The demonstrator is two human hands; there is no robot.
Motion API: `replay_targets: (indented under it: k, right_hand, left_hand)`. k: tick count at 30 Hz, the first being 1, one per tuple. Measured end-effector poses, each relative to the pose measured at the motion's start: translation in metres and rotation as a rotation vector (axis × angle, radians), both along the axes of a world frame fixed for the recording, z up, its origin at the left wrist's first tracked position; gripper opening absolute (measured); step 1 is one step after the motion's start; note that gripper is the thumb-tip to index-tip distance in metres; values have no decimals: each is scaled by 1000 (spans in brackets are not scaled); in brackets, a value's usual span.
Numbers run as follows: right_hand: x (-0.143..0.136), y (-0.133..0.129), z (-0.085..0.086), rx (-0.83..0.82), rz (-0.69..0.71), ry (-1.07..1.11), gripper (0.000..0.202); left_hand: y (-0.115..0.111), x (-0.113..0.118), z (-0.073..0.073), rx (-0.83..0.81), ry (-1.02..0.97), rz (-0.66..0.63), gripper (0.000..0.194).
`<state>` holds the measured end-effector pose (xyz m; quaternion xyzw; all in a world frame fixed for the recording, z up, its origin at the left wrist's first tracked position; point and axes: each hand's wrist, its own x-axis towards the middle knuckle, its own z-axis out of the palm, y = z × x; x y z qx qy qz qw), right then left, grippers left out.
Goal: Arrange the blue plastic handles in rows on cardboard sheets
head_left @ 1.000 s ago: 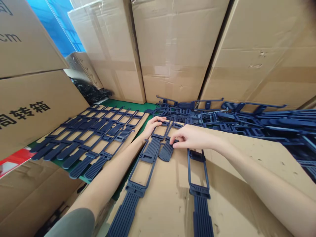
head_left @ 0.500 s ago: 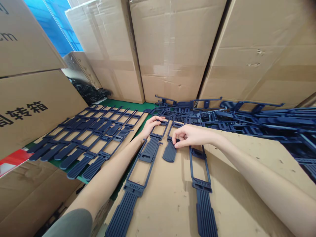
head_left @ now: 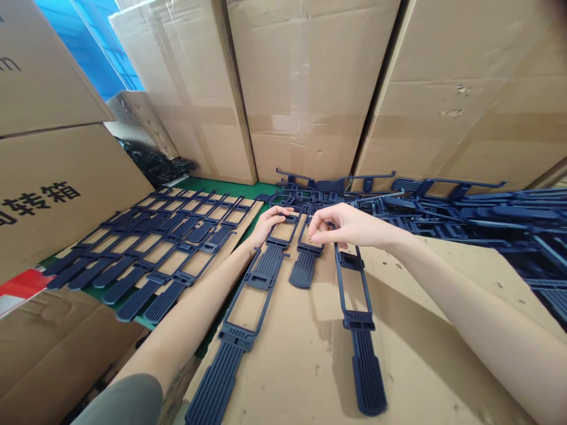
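My left hand [head_left: 269,226] lies at the far end of a dark blue plastic frame [head_left: 258,278] with a ribbed foot, its fingers closed over the upper edge. Thumb and forefinger of my right hand [head_left: 343,225] are pinched together over a second frame [head_left: 305,260]; whether something tiny sits between them I cannot make out. From under that same hand a third ribbed-foot frame [head_left: 359,321] runs toward me, its top hidden by the hand. A shadow offset to its left suggests it is raised off the cardboard sheet [head_left: 305,366].
On the left, rows of similar frames [head_left: 153,251] lie on another cardboard sheet over a green surface [head_left: 221,188]. A tangled heap of dark blue frames [head_left: 425,206] spreads along the back and right. Tall cardboard boxes [head_left: 310,88] stand behind, and more boxes [head_left: 39,177] at left.
My right hand has moved away from me, off the middle frame's ribbed foot, and the right-hand frame has shifted with it, bringing its foot end into view. My left hand stays in place.
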<state>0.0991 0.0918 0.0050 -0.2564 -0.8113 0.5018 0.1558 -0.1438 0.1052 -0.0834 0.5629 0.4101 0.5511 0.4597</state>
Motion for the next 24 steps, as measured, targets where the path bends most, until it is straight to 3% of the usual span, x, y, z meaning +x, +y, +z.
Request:
replay_targets:
  k: [5, 15, 20, 22, 24]
  right_hand:
    - [-11, -15, 3, -229, 52, 151, 25]
    - [-28, -21, -17, -382, -315, 261, 19]
    - [-30, -26, -17, -531, -244, 286, 32]
    - [-30, -28, -15, -491, -220, 232, 34]
    - [-29, -30, -13, -350, -203, 172, 33]
  left_hand:
    - [2, 0, -2, 20, 12, 0, 13]
    - [3, -1, -3, 63, 51, -6, 13]
    - [2, 0, -3, 92, 60, -22, 12]
    - [1, 0, -2, 91, 50, -24, 13]
    - [1, 0, -2, 82, 38, -22, 13]
